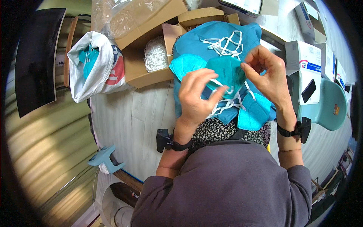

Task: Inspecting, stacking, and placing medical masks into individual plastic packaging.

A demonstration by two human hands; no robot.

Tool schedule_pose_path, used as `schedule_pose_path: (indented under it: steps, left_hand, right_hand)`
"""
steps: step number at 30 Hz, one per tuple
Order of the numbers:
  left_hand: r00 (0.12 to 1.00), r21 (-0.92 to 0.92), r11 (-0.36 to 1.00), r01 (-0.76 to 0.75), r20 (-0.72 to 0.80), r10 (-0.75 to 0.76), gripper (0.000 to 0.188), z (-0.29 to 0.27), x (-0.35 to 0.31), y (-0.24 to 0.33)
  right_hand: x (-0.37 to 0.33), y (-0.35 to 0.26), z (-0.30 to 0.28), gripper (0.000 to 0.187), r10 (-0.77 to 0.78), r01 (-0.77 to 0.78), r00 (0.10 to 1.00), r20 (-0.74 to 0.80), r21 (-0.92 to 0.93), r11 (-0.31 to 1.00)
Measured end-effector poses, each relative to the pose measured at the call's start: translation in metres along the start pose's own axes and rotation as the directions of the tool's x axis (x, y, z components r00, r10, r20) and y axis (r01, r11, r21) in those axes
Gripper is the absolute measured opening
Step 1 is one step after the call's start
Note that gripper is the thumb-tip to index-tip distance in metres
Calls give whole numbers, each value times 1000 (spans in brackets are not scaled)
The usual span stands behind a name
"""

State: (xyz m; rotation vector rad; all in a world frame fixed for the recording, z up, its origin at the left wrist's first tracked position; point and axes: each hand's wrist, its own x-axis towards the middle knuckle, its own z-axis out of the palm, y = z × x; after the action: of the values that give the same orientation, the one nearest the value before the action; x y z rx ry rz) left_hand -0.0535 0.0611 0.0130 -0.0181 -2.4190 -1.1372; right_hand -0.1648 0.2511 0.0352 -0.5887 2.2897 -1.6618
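A teal cup-shaped face mask (227, 72) lies over my lap, between my two hands. My right hand (267, 73) is closed in a pinch at its right edge. My left hand (196, 96) is at its left side, thumb and fingers apart, close to a loose white strap (226, 87). Two more masks flank this one: a bright blue mask (187, 65) at upper left and another blue mask (254, 111) at lower right. White elastic straps (228, 44) lie loose on the blue cloth (211, 32) beyond them.
A cardboard box (136, 73) with a bundle of white straps (155, 55) stands ahead left, beside a white bag (96, 89) holding teal pieces. At right, white cartons (304, 56) and a phone (309, 90) are by a pale green chair (334, 102). A small blue-grey stool (107, 159) is at lower left.
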Motion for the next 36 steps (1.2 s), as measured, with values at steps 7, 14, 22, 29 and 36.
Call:
schedule_pose_path:
  steps: [7,14,22,29,36]
  left_hand:
    - [951,-185,933,309,43,-306,15,28,-4,21]
    - [892,-622,686,377,44,-450,7,27,-1,11]
    - [873,-673,615,411,97,-478,15,35,-1,8]
    - [866,-638,611,468,194,-461,16,29,-8,0]
    - [865,-654,610,448,144,-482,17,11,-10,21]
  right_hand:
    - [12,-21,23,15,-246,247,967,-65,19,969]
    - [-3,-10,23,21,-197,198,979,56,-18,980]
    - [-7,5,37,14,-363,360,932,-8,-102,927]
    - [2,18,36,15,-340,342,937,82,-13,939]
    - [54,77,-11,11,-145,117,968,-206,-140,983]
